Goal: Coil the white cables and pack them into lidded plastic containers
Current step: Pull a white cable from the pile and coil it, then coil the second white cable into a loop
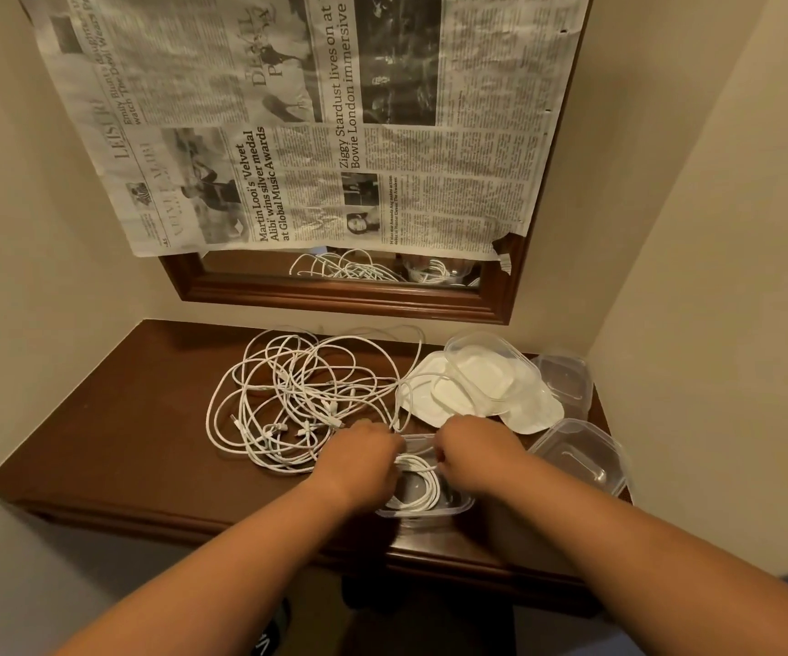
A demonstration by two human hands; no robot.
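A dark, polished wooden counter [98, 419] is seen, and on its left-centre a loose tangle of white cables [297, 400] is spread: thin, round, limp cords ending in small stiff plugs. These are judged light and springy and likely to snag. Each is best taken near a plug and drawn free before winding.

Just right of the tangle, the left hand [363, 459] is bent down over a clear, thin-walled container [422, 511]. Its fingertips are hidden, so a grip cannot be told. Inside the container a coiled cable [418, 480] is laid, likely to spring open unless pressed flat. The coil's far edge is pinched by the curled fingers of the right hand [472, 459].

Behind, white and clear lids [477, 390] are stacked. Further right, two empty containers [581, 459] are set, smooth, round-cornered and probably slippery.
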